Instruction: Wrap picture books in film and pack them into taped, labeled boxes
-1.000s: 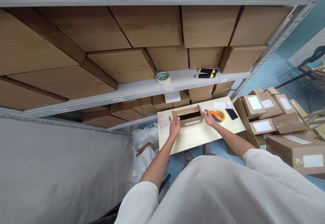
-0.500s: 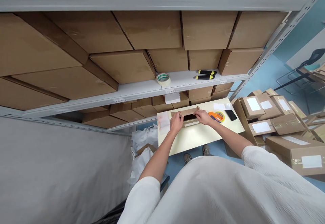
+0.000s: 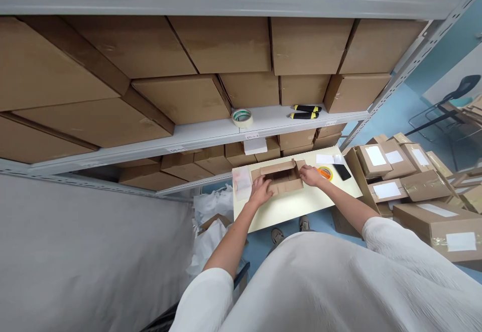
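Note:
A small cardboard box [image 3: 287,186] lies on the pale yellow tabletop [image 3: 280,212], its top open and flaps folded outward; the inside is dark. At its left end, my left hand [image 3: 259,192] has its fingers curled over the edge and flap. My right hand [image 3: 311,175] grips the right end by the flap, thumb and fingers drawn together. Just beyond that hand is a yellow and orange tape roll [image 3: 326,173], partly covered by it. A black phone [image 3: 342,172] and white paper slips [image 3: 324,158] lie farther right.
Shelves of cardboard boxes [image 3: 233,45] rise in front. On one ledge are a masking tape roll [image 3: 242,117] and two yellow-black cutters [image 3: 304,115]. Labelled parcels [image 3: 435,221] are piled at the right. White crumpled plastic [image 3: 214,204] lies left of the table.
The box now shows its opening wider, with flaps spread at both ends. My left hand has shifted slightly down, and my right hand has moved right along with the flap.

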Motion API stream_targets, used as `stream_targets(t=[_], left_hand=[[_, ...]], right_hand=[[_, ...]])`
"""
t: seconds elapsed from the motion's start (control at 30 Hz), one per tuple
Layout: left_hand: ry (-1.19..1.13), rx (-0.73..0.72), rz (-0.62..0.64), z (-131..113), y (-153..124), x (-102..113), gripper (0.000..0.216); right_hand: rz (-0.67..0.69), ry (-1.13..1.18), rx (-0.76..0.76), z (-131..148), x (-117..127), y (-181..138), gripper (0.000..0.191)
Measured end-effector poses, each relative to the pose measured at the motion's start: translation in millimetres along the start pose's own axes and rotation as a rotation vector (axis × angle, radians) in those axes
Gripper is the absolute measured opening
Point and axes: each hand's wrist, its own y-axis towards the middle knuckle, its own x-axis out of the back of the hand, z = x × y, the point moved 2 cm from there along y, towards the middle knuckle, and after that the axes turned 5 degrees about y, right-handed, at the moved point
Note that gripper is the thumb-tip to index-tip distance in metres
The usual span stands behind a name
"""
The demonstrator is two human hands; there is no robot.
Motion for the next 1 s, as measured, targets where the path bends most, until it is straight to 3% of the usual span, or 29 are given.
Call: stream_targets(t=[0.17,0.33,0.47,0.63,0.77,0.9,1.0], left_hand=[[0.018,-0.047,-0.012,4.2,0.2,-1.6,0.028],[-0.008,-0.028,-0.021,4.2,-7.4,1.6,0.024],[-0.012,-0.052,-0.015,0.9,-20.2,0.8,0.022],[-0.015,-0.054,-0.004,-3.0,-27.0,2.0,0.022],[-0.011,-0.059,0.012,-5.3,-28.8,2.5,0.025],[-0.008,-0.049,0.024,-6.9,-31.5,2.2,0.026],[-0.008,-0.042,0.042,-8.1,-31.3,4.1,0.028]], right_hand=[[-0.004,-0.015,0.09,1.7,-6.4,2.3,0.04],[-0.061,0.066,0.191,6.3,-6.3,3.1,0.057],[-0.086,0.151,0.236,9.7,-4.1,5.9,0.059],[-0.116,0.308,0.181,9.5,-6.9,15.1,0.049],[-0.13,0.289,0.183,9.8,-16.9,23.9,0.044],[-0.216,0.312,0.126,11.5,-24.0,33.9,0.05],[-0.309,0.388,0.013,11.8,-23.2,41.8,0.042]])
